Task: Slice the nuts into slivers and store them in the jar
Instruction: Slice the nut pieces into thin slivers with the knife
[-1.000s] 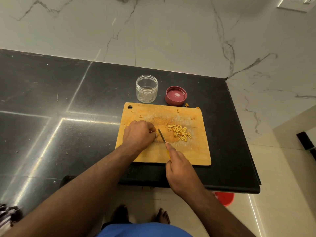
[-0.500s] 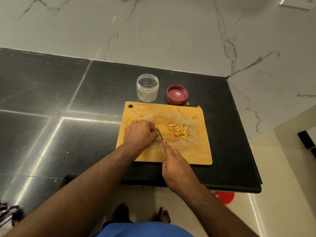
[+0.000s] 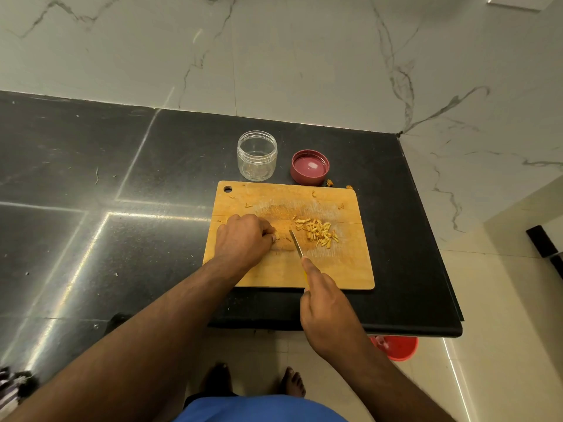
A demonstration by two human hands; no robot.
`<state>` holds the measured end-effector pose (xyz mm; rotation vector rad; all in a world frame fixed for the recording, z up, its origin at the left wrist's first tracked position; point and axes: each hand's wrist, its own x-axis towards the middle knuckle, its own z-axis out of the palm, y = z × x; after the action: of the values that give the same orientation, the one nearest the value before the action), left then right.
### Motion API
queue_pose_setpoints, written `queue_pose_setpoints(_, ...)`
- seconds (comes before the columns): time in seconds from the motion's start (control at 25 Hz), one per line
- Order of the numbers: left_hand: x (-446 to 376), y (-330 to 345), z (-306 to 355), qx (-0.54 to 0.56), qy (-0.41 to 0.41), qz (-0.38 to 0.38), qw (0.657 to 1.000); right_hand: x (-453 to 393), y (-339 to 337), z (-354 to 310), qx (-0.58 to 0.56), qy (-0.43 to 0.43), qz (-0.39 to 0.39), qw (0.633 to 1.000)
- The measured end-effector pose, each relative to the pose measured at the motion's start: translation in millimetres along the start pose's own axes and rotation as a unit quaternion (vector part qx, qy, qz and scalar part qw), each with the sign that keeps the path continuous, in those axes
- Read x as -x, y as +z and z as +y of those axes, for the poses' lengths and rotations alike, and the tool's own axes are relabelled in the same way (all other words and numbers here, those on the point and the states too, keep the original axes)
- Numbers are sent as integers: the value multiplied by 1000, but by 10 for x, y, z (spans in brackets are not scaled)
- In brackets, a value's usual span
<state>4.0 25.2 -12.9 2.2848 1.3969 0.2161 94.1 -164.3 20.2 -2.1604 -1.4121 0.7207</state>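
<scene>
Marble wall panels rise behind the dark polished surface (image 3: 152, 166), on which a wooden cutting board (image 3: 341, 269) lies under both hands. On the board the left hand (image 3: 243, 239) rests with fingers curled, pinning something too small to make out. Coming in from the near edge, the right hand (image 3: 329, 309) grips a knife (image 3: 296, 242), forefinger along its back. Beyond the hands stand an open clear jar (image 3: 257, 155) and its red lid (image 3: 310, 167). Just right of the blade lies a heap of nut slivers (image 3: 316, 232).
</scene>
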Motion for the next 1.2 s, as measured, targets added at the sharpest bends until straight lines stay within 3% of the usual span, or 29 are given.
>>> queue_pose_setpoints(0.8, -51, -32, 23, -4, -16, -8, 1000, -102, 106, -136, 35, 1, -52, 998)
queue_pose_setpoints(1.0, -48, 1, 0, 6, -18, -9, 1000, 61, 63, -54, 38, 23, -20, 999)
queue_pose_setpoints(1.2, -7, -8, 6, 7, -7, -7, 1000, -50, 49, -81, 25, -10, -14, 1000)
